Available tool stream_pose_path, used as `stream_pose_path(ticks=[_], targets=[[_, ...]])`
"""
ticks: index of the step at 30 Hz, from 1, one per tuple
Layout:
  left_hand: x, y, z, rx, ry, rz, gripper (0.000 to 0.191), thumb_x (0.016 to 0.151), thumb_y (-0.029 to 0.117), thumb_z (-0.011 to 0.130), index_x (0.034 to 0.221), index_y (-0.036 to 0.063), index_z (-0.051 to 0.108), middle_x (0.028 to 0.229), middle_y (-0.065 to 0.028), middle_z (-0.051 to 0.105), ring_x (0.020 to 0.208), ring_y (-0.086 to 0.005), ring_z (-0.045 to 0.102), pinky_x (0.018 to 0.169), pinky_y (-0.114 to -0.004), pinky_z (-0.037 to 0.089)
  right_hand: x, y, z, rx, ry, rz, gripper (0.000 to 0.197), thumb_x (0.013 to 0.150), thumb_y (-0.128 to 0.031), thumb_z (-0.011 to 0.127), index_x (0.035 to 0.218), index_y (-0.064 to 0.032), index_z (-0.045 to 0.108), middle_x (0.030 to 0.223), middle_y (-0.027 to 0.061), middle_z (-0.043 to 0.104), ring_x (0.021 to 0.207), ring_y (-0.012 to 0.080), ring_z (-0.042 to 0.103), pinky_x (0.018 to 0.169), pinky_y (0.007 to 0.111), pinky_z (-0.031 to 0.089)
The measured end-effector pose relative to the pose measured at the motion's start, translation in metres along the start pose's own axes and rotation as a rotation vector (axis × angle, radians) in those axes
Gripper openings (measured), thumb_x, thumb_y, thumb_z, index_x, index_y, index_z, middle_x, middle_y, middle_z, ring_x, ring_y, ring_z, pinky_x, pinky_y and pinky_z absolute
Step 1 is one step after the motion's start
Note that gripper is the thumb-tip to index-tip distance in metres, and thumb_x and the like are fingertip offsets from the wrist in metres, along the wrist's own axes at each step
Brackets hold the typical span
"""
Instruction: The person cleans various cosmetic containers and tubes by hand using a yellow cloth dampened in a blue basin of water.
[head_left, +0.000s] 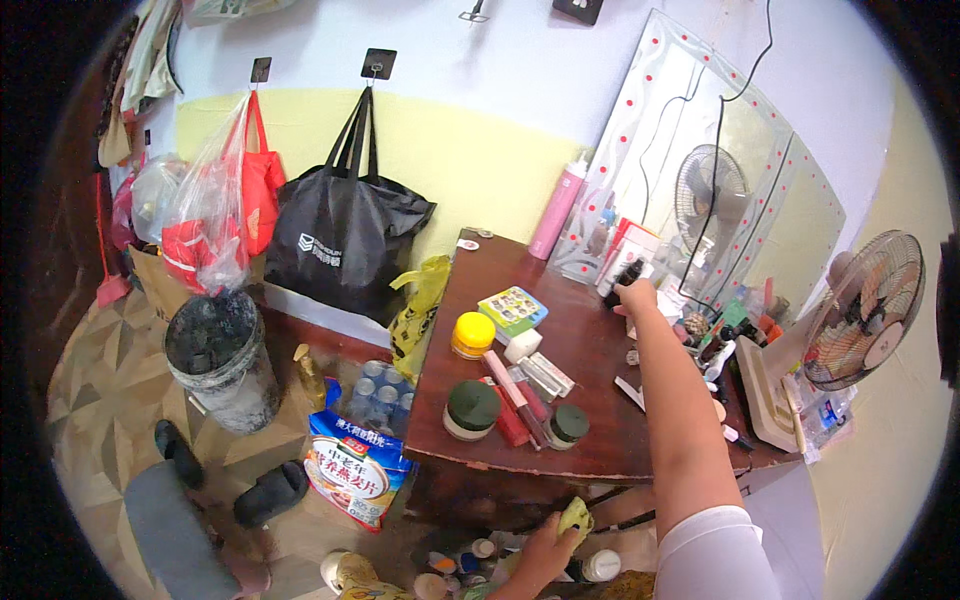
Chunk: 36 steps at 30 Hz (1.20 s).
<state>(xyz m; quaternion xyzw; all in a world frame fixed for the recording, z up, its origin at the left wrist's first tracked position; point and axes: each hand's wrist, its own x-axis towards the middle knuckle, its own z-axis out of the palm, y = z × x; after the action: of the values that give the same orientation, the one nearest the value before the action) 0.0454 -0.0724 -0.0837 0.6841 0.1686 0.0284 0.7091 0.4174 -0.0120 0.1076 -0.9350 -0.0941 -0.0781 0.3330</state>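
Note:
My right hand (637, 297) reaches across the dark wooden dresser top (585, 442) and is closed around a small black bottle (628, 274) by the mirror's foot. Low in the view, my left hand (547, 551) grips a crumpled yellow cloth (576, 519) in front of the dresser edge. On the dresser's left part stand a yellow-lidded jar (472, 335), two dark-green-lidded jars (472, 409), a colourful flat box (514, 309) and several pink and red tubes (517, 397). A tall pink bottle (559, 206) stands beside the mirror (675, 150).
An electric fan (862, 311) and crowded small bottles occupy the dresser's right side. Bags, one a black tote (345, 240), hang on the left wall. Below are a bucket (221, 360), black slippers (274, 491), an oatmeal bag (356, 472) and a grey stool (176, 532).

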Motion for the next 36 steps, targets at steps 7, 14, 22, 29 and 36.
stream_pose_path(ticks=[7,14,22,29,36], targets=[[0.003,-0.022,-0.002,-0.123,0.07,0.081,0.039,0.087,0.028,0.048,0.112,-0.0019,0.046,0.094,-0.0174,0.058,0.084,-0.0263,0.057,0.073,-0.034,0.044,0.021,-0.002,0.03,0.055,0.076,0.11,0.04,0.075,-0.031,0.065,0.091,0.0033,0.052,0.07,0.013,0.064,0.05,0.0232,0.062,0.055,0.03,0.051],[-0.009,-0.012,-0.015,0.06,0.065,0.027,0.052,0.087,0.031,0.049,0.122,-0.0052,0.039,0.106,-0.0199,0.055,0.096,-0.0267,0.054,0.081,-0.036,0.042,0.021,0.008,0.013,-0.045,0.165,0.023,0.034,0.076,-0.027,0.062,0.088,0.0031,0.052,0.067,0.0148,0.063,0.05,0.0229,0.062,0.055,0.03,0.05],[-0.007,0.004,-0.015,-0.355,0.041,-0.075,0.048,0.086,0.03,0.047,0.121,-0.0035,0.041,0.104,-0.0219,0.055,0.094,-0.0295,0.055,0.08,-0.036,0.042,-0.135,0.034,-0.071,0.715,-0.236,-0.265,0.024,0.086,-0.021,0.053,0.102,-0.0033,0.048,0.073,0.0066,0.056,0.065,0.0145,0.059,0.053,0.025,0.045],[0.0,0.014,0.021,-0.841,-0.042,-0.002,0.033,0.091,0.015,0.037,0.121,0.0037,0.042,0.108,-0.0112,0.054,0.093,-0.0209,0.058,0.078,-0.032,0.049,-0.293,0.118,-0.102,0.731,-0.686,-0.371,0.03,0.081,-0.009,0.06,0.107,-0.0032,0.047,0.075,0.0005,0.057,0.067,0.0082,0.055,0.057,0.023,0.043],[-0.018,0.021,0.059,-1.043,-0.124,-0.089,0.036,0.09,0.016,0.04,0.123,0.0024,0.041,0.114,-0.0076,0.051,0.1,-0.0157,0.053,0.085,-0.027,0.043,-0.319,0.181,-0.105,0.557,-0.683,-0.304,0.037,0.085,-0.009,0.055,0.118,-0.0025,0.041,0.087,0.0009,0.052,0.075,0.0052,0.046,0.064,0.023,0.04]])
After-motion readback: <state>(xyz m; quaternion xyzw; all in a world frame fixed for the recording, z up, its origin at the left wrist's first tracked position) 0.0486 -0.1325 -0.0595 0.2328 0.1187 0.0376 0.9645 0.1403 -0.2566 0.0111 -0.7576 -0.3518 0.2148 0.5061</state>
